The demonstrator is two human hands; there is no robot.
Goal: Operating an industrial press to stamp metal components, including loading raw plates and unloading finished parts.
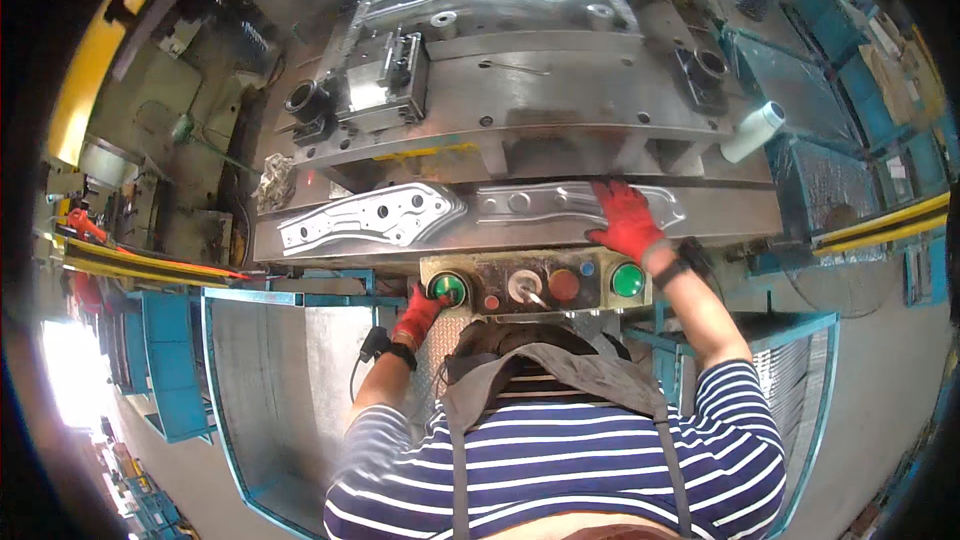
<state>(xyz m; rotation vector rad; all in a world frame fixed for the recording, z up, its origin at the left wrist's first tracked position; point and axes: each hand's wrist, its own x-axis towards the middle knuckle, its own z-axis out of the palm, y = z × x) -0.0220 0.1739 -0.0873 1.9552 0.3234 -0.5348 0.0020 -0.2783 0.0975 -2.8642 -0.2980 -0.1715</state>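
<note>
My left hand (422, 314), in a red glove, is at the left end of the control box (470, 273). A finger stretches onto the left green button (447, 288); whether it presses the button down I cannot tell. My right hand (628, 219), also gloved in red, lies with fingers spread on the right pressed metal part (545, 202) and covers some of it. Left of that, a stack of similar pressed metal parts (385, 212) with round holes lies on the press bed's front ledge (735, 225). Neither hand grips anything.
Beyond the ledge stands a large steel die (560, 95) with guide bushings and a formed sheet on top. A white cylinder (755, 130) leans at its right; a crumpled rag (275, 183) lies left. Blue-framed bins (255, 390) flank me. The box also has a right green button (628, 280).
</note>
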